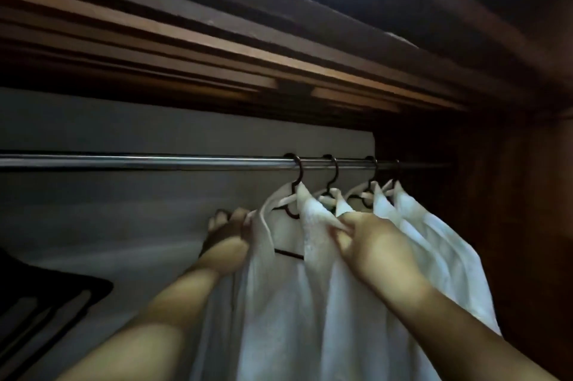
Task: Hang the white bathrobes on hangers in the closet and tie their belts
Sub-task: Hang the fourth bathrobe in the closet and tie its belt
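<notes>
Far left there's a dark thing [46, 303] low in the corner, looks like spare hangers stacked up but it's too dim to say for sure. The rod [139, 161] runs bare across the closet until the hooks start, all bunched toward the right end. Left hand [229, 241] is curled round the left shoulder edge of the nearest robe [279, 303], fingers wrapped behind the cloth, so it's clenched on fabric, not on the hanger. My guess is it's pulling that side out so the shoulder sits square on the hanger [291, 213], whose dark arm and crossbar peek out in the open front. That robe hangs from the first hook, right between the two hands, top of it just above both grips. Right hand [366, 241] is pinching the collar on the other side, thumb and fingers closed on the white edge, probably to spread the front or tug it straight. Behind its knuckles are more robes [434, 241] already on their own hooks, packed close together and slanting down to the right against the dark wall. Can't see any belt from here, so the tying looks like it's yet to come, or it's happening below the view.
</notes>
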Tool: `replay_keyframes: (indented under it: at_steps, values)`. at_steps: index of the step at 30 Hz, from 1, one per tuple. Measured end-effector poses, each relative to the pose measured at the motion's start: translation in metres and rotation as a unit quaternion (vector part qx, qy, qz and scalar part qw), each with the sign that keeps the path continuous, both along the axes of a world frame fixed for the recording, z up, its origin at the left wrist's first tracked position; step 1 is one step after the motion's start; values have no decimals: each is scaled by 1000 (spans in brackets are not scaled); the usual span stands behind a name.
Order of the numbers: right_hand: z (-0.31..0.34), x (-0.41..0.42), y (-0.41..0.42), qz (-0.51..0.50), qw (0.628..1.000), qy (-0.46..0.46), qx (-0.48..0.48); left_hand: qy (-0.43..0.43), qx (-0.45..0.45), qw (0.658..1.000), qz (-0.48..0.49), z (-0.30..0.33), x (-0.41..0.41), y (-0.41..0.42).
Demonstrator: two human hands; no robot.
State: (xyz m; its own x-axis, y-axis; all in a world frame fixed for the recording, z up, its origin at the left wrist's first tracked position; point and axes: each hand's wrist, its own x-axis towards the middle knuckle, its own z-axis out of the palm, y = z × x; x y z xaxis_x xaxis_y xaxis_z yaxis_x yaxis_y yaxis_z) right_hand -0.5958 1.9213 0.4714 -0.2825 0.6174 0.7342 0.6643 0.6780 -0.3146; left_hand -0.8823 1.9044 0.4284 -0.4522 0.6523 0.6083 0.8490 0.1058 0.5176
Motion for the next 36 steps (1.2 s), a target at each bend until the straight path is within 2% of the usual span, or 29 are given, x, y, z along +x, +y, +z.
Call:
replay_keyframes:
  at_steps: [3,4,6,8,12,14,17,19,22,25,28,29,32,34,36]
  values:
    - [-12,8,-8,50,996,65,-37,-140,145,979,28,-5,31,0]
    - [-15,11,-13,70,990,110,-62,-171,149,973,30,-10,45,-5]
    - [-25,18,-27,108,972,189,-84,-151,129,980,31,-28,64,-12]
    - [-40,25,-37,113,965,226,-74,-115,138,983,34,-44,68,-14]
    - [-51,37,-46,135,961,231,-78,-179,175,965,74,-22,50,-17]
    - [-42,41,-45,142,958,212,-129,-168,158,971,56,-3,46,-18]
    - [-29,42,-49,188,922,223,-255,-127,62,990,22,-2,43,-7]
    - [-27,41,-52,189,913,228,-280,-127,46,991,14,-14,39,3]
    - [-30,38,-54,167,918,238,-268,-130,102,986,2,-28,39,6]
    - [-32,36,-54,120,945,214,-216,-161,192,968,0,-27,36,-3]
    - [-37,31,-58,83,966,196,-147,-104,292,951,19,-3,20,-11]
    - [-41,28,-60,77,971,186,-130,-83,291,953,31,12,14,-13]
    - [-53,23,-62,73,974,167,-135,-108,227,968,22,46,6,-14]
    - [-60,20,-67,73,973,174,-134,-113,165,978,-61,48,-2,-9]
    - [-62,20,-72,67,974,186,-110,-173,97,962,-187,38,-14,-9]
